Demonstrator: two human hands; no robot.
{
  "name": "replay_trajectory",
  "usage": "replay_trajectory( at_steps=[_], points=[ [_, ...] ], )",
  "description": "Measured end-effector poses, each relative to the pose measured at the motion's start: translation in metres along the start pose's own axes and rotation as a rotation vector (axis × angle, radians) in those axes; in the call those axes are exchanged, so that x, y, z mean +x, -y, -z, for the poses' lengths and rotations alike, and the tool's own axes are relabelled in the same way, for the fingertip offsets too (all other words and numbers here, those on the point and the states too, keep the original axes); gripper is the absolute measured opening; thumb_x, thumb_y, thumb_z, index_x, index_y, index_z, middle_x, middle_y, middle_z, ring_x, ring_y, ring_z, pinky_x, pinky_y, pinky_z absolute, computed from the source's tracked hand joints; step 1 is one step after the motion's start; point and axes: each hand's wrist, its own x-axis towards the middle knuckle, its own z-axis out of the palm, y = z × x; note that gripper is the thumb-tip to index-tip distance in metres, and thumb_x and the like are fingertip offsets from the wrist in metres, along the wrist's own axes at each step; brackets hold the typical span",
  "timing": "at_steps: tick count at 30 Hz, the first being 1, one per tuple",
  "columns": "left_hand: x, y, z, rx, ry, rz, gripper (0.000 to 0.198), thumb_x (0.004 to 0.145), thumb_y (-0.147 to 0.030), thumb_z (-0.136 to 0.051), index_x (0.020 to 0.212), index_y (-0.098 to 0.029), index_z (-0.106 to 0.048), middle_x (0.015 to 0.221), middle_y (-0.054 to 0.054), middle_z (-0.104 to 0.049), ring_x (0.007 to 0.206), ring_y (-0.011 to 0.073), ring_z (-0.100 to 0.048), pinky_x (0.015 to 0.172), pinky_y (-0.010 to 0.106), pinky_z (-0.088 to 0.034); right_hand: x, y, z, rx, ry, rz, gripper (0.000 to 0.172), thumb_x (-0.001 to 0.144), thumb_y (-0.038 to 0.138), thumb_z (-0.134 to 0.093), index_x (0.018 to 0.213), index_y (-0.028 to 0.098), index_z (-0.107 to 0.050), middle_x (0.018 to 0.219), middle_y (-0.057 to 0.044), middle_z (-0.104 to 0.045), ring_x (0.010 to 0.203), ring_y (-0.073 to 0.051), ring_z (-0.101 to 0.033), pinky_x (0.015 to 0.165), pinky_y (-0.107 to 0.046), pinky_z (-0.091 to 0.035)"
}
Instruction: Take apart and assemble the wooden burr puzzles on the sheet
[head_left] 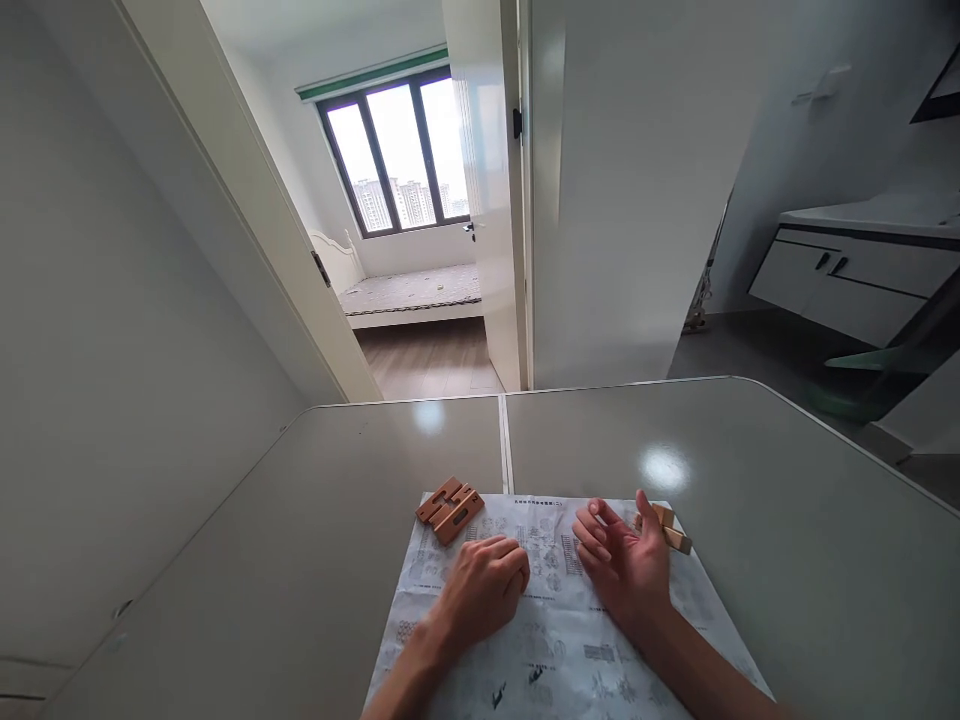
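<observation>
My left hand [489,580] rests palm down on a printed paper sheet [559,655], its fingers curled into a loose fist; no object shows in it. Just beyond it, at the sheet's far left corner, lie grooved reddish-brown wooden puzzle pieces [451,508] with dark markings, apart from the hand. My right hand [626,560] is turned with the palm partly up, fingers loosely bent and thumb raised apart, holding nothing. Behind its thumb sits a lighter wooden block puzzle [675,538], partly hidden; whether the hand touches it I cannot tell.
The sheet lies on a glossy grey table [360,500] with a pale seam [505,440] down its middle. Past the far edge, an open door [487,180] shows a bed [412,290] and a window. A white cabinet [847,270] stands at the right.
</observation>
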Motion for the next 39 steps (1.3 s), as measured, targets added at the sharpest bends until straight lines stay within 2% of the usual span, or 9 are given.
replay_trajectory(
  at_steps=[5,9,14,18,23,26,30,34,39],
  points=[
    [-0.001,0.0,0.0,-0.014,0.004,0.029,0.026,0.082,0.001,-0.048,0.068,-0.02,-0.053,0.068,-0.003,-0.064,0.061,0.0124,-0.056,0.06,0.024,-0.035,0.0,0.003,0.005,0.064,-0.038,0.031,0.043,0.09,0.058,-0.064,0.072,0.019,-0.058,0.056,0.007,-0.044,0.038,-0.007,-0.035,0.029,-0.017,-0.031],
    [0.0,-0.001,0.001,-0.033,-0.001,0.038,0.028,0.082,0.002,-0.046,0.067,-0.02,-0.056,0.067,-0.003,-0.064,0.06,0.0123,-0.056,0.06,0.025,-0.037,0.001,0.005,0.008,0.068,-0.031,0.024,0.046,0.091,0.06,-0.063,0.068,0.02,-0.053,0.056,0.008,-0.042,0.037,-0.006,-0.033,0.028,-0.016,-0.03],
    [0.0,-0.002,0.003,-0.05,-0.008,0.056,0.029,0.081,0.002,-0.046,0.066,-0.02,-0.057,0.066,-0.003,-0.064,0.059,0.0124,-0.055,0.059,0.025,-0.035,0.003,0.008,0.012,-0.044,-0.019,0.054,0.051,0.09,0.067,-0.061,0.068,0.022,-0.052,0.057,0.008,-0.037,0.038,-0.007,-0.027,0.028,-0.015,-0.029],
    [0.0,-0.002,0.002,-0.059,-0.007,0.058,0.029,0.08,0.002,-0.046,0.066,-0.02,-0.057,0.067,-0.003,-0.065,0.06,0.0124,-0.056,0.06,0.024,-0.036,0.005,0.01,0.015,-0.149,0.022,0.086,0.045,0.091,0.061,-0.063,0.069,0.022,-0.054,0.056,0.009,-0.034,0.039,-0.008,-0.024,0.029,-0.015,-0.029],
    [-0.001,-0.001,0.001,-0.047,-0.004,0.07,0.028,0.084,0.0,-0.045,0.067,-0.02,-0.055,0.069,-0.002,-0.066,0.06,0.0122,-0.056,0.06,0.023,-0.036,0.007,0.01,0.015,-0.107,0.041,0.064,0.033,0.091,0.044,-0.063,0.069,0.021,-0.058,0.056,0.008,-0.039,0.038,-0.007,-0.028,0.03,-0.014,-0.029],
    [0.0,-0.001,0.001,-0.057,-0.004,0.073,0.027,0.084,0.0,-0.046,0.067,-0.019,-0.054,0.069,-0.003,-0.066,0.06,0.0118,-0.056,0.06,0.023,-0.035,0.007,0.005,0.01,-0.13,0.044,0.045,0.034,0.087,0.045,-0.064,0.065,0.019,-0.059,0.057,0.006,-0.044,0.039,-0.006,-0.03,0.031,-0.015,-0.028],
    [-0.001,-0.002,0.001,-0.057,-0.009,0.069,0.026,0.082,0.0,-0.047,0.067,-0.019,-0.054,0.069,-0.003,-0.066,0.061,0.0123,-0.057,0.061,0.024,-0.036,0.003,-0.01,0.005,-0.357,0.165,-0.028,0.045,0.09,0.056,-0.057,0.066,0.018,-0.064,0.047,0.007,-0.038,0.036,-0.007,-0.028,0.033,-0.018,-0.022],
    [-0.002,-0.002,0.002,-0.047,0.007,0.064,0.026,0.084,-0.001,-0.047,0.068,-0.02,-0.056,0.07,-0.003,-0.067,0.062,0.0131,-0.059,0.061,0.025,-0.037,-0.007,-0.027,0.006,-0.644,0.238,-0.101,0.045,0.092,0.056,-0.055,0.069,0.018,-0.064,0.044,0.007,-0.039,0.036,-0.008,-0.028,0.038,-0.021,-0.017],
    [0.0,-0.006,0.001,-0.157,-0.04,0.18,0.026,0.087,-0.004,-0.046,0.077,-0.021,-0.062,0.079,-0.001,-0.07,0.067,0.0136,-0.062,0.064,0.025,-0.041,-0.018,-0.033,0.008,-1.016,0.349,-0.131,0.046,0.092,0.063,-0.057,0.073,0.021,-0.061,0.043,0.01,-0.035,0.042,-0.009,-0.024,0.045,-0.023,-0.019]
  ],
)
